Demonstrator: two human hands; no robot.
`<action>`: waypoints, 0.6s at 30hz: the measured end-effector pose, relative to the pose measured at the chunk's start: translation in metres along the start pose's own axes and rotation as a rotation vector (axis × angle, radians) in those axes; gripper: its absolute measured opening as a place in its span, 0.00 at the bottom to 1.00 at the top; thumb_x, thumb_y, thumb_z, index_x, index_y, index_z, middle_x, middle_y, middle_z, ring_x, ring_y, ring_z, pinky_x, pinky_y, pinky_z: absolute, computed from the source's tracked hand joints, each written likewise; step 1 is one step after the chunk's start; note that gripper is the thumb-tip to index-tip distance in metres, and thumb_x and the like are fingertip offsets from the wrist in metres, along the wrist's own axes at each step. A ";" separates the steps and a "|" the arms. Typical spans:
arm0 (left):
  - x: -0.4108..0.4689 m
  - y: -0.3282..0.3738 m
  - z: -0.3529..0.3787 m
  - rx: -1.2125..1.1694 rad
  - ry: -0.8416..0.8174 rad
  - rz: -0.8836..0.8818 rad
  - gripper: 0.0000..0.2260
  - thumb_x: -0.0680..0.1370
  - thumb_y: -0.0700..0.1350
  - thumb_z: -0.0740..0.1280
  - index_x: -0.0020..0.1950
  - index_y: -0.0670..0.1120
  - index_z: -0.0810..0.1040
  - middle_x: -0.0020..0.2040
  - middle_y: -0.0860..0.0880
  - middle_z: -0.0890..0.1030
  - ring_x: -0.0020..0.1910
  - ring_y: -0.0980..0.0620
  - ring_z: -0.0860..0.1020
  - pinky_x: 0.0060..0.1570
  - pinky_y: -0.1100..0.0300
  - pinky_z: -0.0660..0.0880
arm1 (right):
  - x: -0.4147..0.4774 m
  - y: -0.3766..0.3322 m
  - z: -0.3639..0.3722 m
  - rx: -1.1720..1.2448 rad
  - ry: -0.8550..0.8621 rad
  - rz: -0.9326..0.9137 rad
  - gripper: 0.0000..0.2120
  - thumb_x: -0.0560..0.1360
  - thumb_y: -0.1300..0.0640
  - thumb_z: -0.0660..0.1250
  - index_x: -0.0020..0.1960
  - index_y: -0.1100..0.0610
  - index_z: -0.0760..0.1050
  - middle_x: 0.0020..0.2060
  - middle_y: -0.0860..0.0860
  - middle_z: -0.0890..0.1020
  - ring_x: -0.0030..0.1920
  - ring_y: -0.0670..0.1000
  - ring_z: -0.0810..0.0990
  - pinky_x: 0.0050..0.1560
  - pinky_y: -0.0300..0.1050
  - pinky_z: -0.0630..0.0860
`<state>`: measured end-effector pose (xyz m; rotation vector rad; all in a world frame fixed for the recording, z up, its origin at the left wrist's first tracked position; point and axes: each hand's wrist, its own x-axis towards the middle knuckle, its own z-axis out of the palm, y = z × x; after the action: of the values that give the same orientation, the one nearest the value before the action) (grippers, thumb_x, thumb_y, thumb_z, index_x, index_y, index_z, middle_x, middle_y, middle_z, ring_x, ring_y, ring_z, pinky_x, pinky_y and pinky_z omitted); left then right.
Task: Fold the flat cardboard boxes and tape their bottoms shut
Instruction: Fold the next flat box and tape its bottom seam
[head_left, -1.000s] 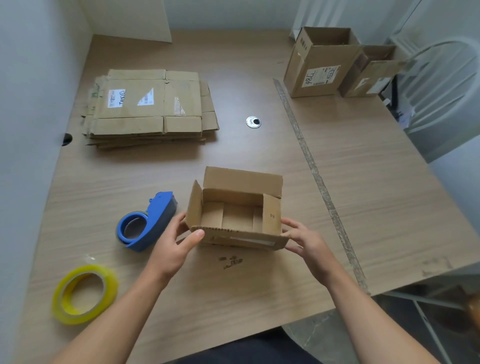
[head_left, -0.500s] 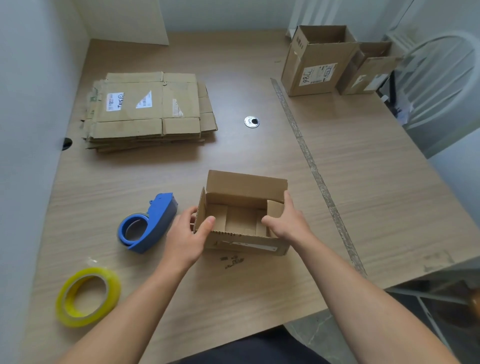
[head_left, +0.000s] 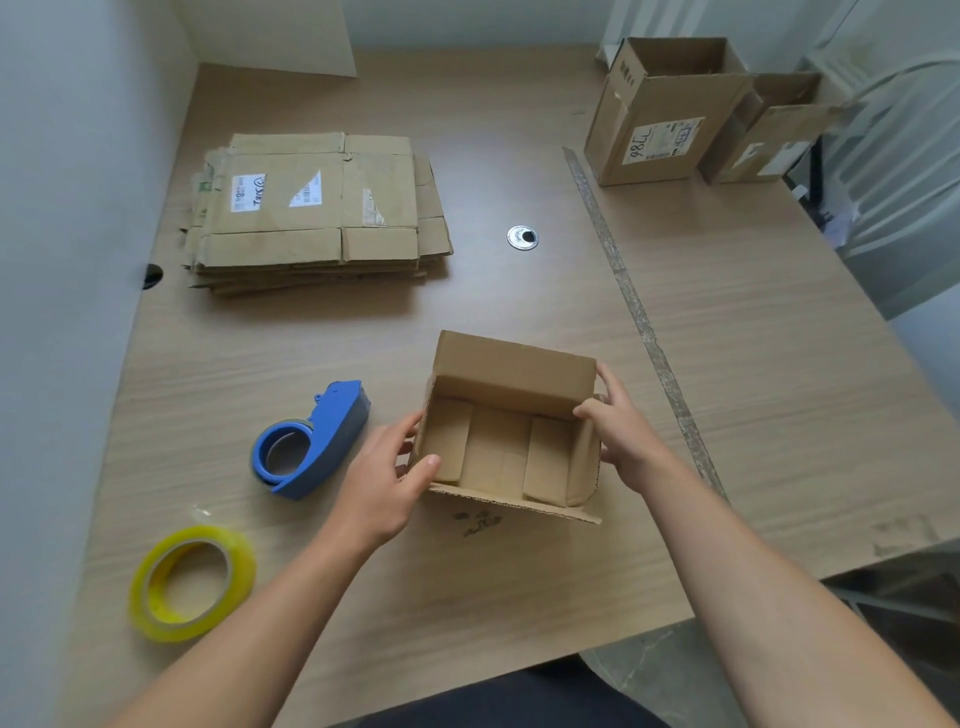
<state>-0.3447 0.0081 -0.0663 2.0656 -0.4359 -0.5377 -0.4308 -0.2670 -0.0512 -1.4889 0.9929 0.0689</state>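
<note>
A small cardboard box (head_left: 506, 457) stands open side up near the table's front edge, its far flap raised and its inner flaps folded down. My left hand (head_left: 384, 480) grips its left wall, thumb over the near left corner. My right hand (head_left: 623, 436) grips the right wall, thumb hooked inside over the folded right flap. A blue tape dispenser (head_left: 311, 441) lies just left of the box. A yellow tape roll (head_left: 189, 582) lies at the front left. A stack of flat cardboard boxes (head_left: 317, 208) rests at the back left.
Two erected boxes, a larger one (head_left: 660, 111) and a smaller one (head_left: 774, 130), stand at the back right. A round metal grommet (head_left: 522, 237) is set in the wooden table (head_left: 753, 338). A grey wall runs along the left, and a white chair (head_left: 904, 171) stands at the right.
Both hands went from the box's near corners to its side walls. The left and right flaps, earlier sticking up, are now folded into the box. The box shifted slightly to the right.
</note>
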 end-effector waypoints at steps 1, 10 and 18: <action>-0.001 0.000 0.001 -0.009 0.001 0.005 0.23 0.80 0.46 0.68 0.75 0.52 0.69 0.61 0.52 0.75 0.60 0.59 0.74 0.56 0.68 0.71 | 0.001 0.000 0.001 0.034 0.024 -0.022 0.30 0.76 0.62 0.61 0.72 0.38 0.64 0.51 0.49 0.76 0.43 0.49 0.75 0.35 0.40 0.72; 0.001 -0.011 -0.010 -0.128 -0.110 0.043 0.41 0.68 0.62 0.74 0.77 0.64 0.59 0.68 0.59 0.69 0.66 0.66 0.71 0.58 0.68 0.73 | 0.003 0.015 -0.002 0.062 0.122 -0.191 0.16 0.80 0.42 0.62 0.48 0.55 0.73 0.42 0.49 0.73 0.40 0.46 0.68 0.41 0.44 0.64; 0.008 -0.014 -0.009 0.042 -0.004 0.068 0.33 0.75 0.54 0.74 0.75 0.67 0.61 0.61 0.70 0.69 0.58 0.81 0.66 0.50 0.79 0.68 | 0.008 0.018 0.002 -0.049 0.200 -0.230 0.06 0.80 0.51 0.64 0.46 0.50 0.76 0.40 0.42 0.80 0.41 0.44 0.75 0.41 0.40 0.69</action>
<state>-0.3320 0.0175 -0.0757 2.0821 -0.5214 -0.4960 -0.4356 -0.2666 -0.0703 -1.6696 0.9764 -0.2263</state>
